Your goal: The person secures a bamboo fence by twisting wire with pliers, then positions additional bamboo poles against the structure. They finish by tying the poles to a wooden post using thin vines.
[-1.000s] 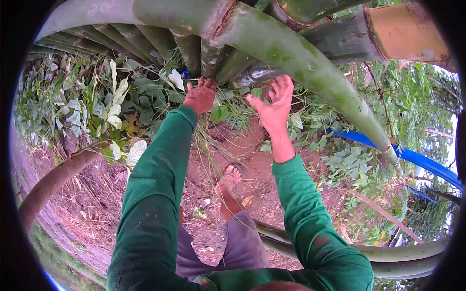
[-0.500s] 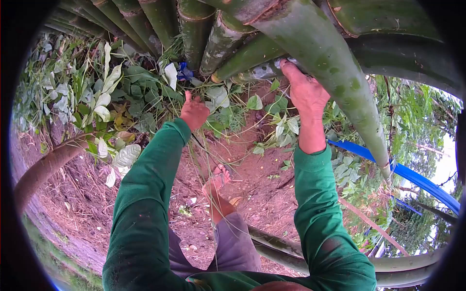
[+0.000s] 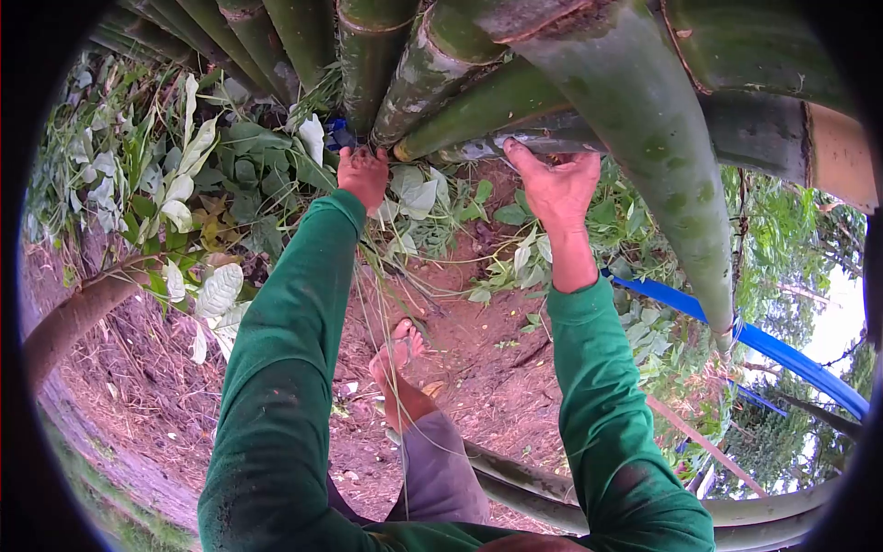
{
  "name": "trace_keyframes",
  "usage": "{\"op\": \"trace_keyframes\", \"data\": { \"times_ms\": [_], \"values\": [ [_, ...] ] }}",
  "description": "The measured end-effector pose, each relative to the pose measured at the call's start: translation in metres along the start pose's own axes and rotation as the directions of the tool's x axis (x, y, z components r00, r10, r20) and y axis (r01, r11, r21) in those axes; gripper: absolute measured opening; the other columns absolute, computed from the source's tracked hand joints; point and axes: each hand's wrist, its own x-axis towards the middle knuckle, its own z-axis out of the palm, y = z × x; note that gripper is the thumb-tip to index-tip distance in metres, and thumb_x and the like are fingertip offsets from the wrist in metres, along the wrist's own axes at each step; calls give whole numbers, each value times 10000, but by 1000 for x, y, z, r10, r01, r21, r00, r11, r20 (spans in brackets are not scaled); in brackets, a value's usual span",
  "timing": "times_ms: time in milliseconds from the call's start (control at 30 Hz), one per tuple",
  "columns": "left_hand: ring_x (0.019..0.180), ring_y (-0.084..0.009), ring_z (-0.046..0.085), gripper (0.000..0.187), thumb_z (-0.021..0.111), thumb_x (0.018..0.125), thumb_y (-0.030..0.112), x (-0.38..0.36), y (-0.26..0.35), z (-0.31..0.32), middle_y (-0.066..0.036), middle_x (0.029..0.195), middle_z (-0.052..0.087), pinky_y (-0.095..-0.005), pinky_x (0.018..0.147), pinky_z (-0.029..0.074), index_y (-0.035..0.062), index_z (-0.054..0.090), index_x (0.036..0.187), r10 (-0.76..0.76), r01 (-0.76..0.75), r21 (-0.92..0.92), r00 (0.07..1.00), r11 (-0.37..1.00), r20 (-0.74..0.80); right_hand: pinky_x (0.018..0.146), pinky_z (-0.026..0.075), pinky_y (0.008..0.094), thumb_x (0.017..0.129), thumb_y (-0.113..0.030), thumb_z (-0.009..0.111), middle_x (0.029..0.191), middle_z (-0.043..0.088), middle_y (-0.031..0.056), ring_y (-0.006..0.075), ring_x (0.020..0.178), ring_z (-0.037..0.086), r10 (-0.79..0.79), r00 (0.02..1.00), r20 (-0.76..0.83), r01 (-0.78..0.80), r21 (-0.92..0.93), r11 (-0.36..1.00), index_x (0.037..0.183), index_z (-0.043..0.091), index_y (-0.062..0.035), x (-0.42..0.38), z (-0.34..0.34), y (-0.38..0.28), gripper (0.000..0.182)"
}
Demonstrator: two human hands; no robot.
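My left hand (image 3: 364, 177) is at the lower ends of the leaning bamboo poles (image 3: 372, 69), fingers bunched together among leaves and vines. What lies under its fingers is hidden. Close beside it are the rounded end of a green bamboo pole (image 3: 478, 110) and a scrap of blue material (image 3: 338, 132). My right hand (image 3: 559, 189) is palm up, its thumb stretched away from the fingers, right at the underside of a mottled bamboo pole (image 3: 533, 140). A thicker bamboo pole (image 3: 644, 120) slants down just right of that hand.
Leafy plants (image 3: 253, 156) crowd the left, near a curved brown branch (image 3: 83, 317). A blue strip (image 3: 800, 354) crosses the right side. Bare reddish soil (image 3: 487, 359) lies below, with my foot (image 3: 400, 345) on it. More poles (image 3: 524, 497) lie behind.
My left hand has moved up to the pole ends. The right hand has shifted slightly left and down, out from behind the thick pole, its thumb now at the mottled pole's lower edge.
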Motion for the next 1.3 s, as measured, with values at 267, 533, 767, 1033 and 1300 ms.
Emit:
{"op": "trace_keyframes", "data": {
  "times_ms": [267, 533, 767, 1033, 1300],
  "values": [
    [1217, -323, 584, 634, 704, 784, 233, -4, -24, 7, -153, 1271, 623, -516, 1107, 332, 109, 482, 1364, 43, -52, -165, 998, 985, -54, 791, 556, 318, 673, 55, 797, 1010, 680, 109, 190, 864, 673, -543, 803, 246, 563, -612, 555, 1065, 590, 26, 0, -4, 17, 444],
    [1040, -345, 649, 295, 595, 862, 260, -19, -55, -6, -147, 1044, 677, -474, 893, 512, 122, 657, 1116, 76, -126, -157, 955, 979, -288, 778, 551, 326, 668, 50, 803, 1075, 641, 119, 197, 880, 651, 96, 949, -299, -8, 284, 959, 1086, 592, 26, 10, 11, -6, 469],
    [855, -244, 638, 166, 525, 831, 237, -19, -28, 77, -45, 840, 620, -421, 867, 500, 177, 630, 945, 268, -176, 212, 777, 961, -569, 911, 483, 388, 817, -136, 745, 1086, 693, 69, 254, 994, 636, -428, 879, 210, 447, -679, 583, 991, 728, -123, 18, -66, -21, 175],
    [941, -318, 635, 263, 718, 668, 103, -123, -126, 18, -117, 918, 648, -451, 817, 505, 80, 667, 925, 382, -423, -174, 896, 889, -227, 948, 472, 373, 821, -138, 775, 1146, 685, 77, 227, 1063, 629, -464, 874, 148, 419, -713, 562, 1132, 682, -76, 2, -57, -7, 330],
    [1065, -379, 621, 520, 706, 652, 4, -176, -162, -5, -175, 1087, 672, -436, 936, 506, 97, 678, 1163, 165, -185, -332, 982, 925, -89, 808, 533, 332, 729, 0, 834, 1159, 607, 129, 194, 936, 614, 307, 949, -71, -264, 350, 899, 1230, 525, -13, -17, -1, -16, 589]
  ]
}}
